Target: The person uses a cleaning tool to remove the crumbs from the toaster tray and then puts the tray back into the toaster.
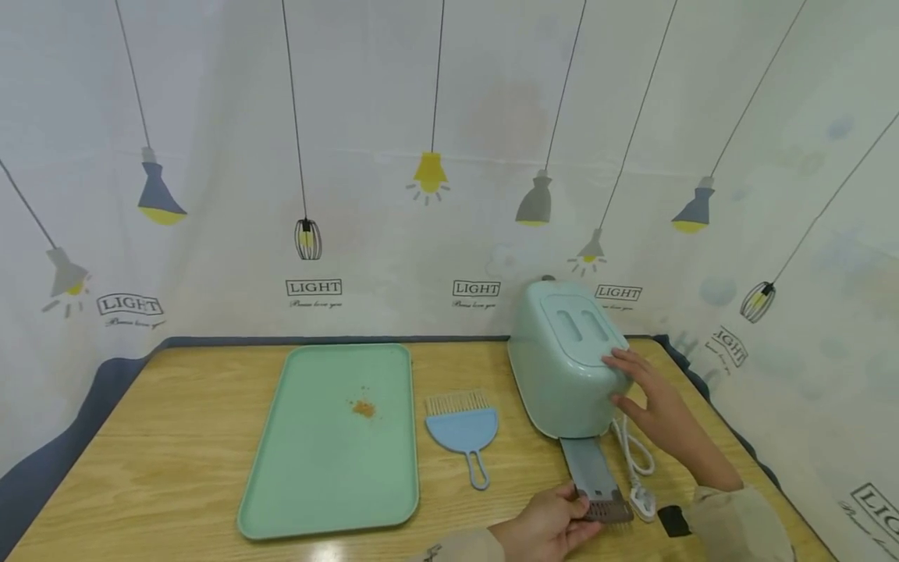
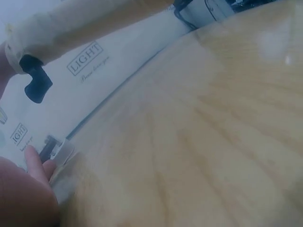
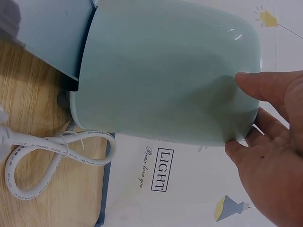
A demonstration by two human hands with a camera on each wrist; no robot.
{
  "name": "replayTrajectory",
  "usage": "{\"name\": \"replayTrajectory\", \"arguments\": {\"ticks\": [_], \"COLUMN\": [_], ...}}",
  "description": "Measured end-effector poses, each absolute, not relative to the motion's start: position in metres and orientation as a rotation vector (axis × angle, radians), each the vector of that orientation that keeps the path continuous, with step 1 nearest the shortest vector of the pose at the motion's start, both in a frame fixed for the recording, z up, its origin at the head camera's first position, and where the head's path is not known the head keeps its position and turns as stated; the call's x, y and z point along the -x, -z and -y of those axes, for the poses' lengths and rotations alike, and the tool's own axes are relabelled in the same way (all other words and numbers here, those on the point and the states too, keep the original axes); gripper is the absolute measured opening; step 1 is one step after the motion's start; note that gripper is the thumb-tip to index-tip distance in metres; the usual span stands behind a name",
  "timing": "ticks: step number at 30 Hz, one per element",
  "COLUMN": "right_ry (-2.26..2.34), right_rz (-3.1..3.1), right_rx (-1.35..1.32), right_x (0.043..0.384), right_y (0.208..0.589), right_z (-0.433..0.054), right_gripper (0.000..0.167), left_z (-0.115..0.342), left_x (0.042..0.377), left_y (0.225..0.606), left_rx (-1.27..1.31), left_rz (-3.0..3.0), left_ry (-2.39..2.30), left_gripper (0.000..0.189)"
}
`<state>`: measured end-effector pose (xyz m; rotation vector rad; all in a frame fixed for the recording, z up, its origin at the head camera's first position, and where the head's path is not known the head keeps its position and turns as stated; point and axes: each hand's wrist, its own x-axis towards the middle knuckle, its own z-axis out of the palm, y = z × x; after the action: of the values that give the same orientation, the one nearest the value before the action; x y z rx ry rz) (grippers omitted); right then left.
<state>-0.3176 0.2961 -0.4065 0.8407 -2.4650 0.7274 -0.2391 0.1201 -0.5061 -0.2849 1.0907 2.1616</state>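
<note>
A mint-green toaster stands at the right of the table, two long recesses in its top cover. From under its near end a grey metal crumb tray sticks out, tilted down at its perforated brown outer end. My left hand pinches that end between thumb and fingers. My right hand rests on the toaster's near upper right corner, its fingers spread along the edge; the right wrist view shows the thumb against the end face. In the left wrist view only part of the left hand shows, at the lower left.
A green serving tray holds a small pile of brown crumbs. Between it and the toaster lies a blue brush with pale bristles. A coiled white power cord with its plug lies right of the crumb tray. Printed cloth hangs behind.
</note>
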Motion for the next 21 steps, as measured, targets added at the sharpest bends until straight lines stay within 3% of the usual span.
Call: {"name": "replayTrajectory", "arguments": {"ticks": [21], "right_ry": [-0.721], "right_rz": [2.478], "right_rx": [-0.706], "right_x": [0.318], "right_y": [0.41], "right_z": [-0.285], "right_gripper": [0.054], "left_z": [-0.139], "left_x": [0.271], "left_y": [0.514], "left_rx": [0.268], "left_rz": [-1.232], "left_ry": [-2.327], "left_gripper": [0.043]}}
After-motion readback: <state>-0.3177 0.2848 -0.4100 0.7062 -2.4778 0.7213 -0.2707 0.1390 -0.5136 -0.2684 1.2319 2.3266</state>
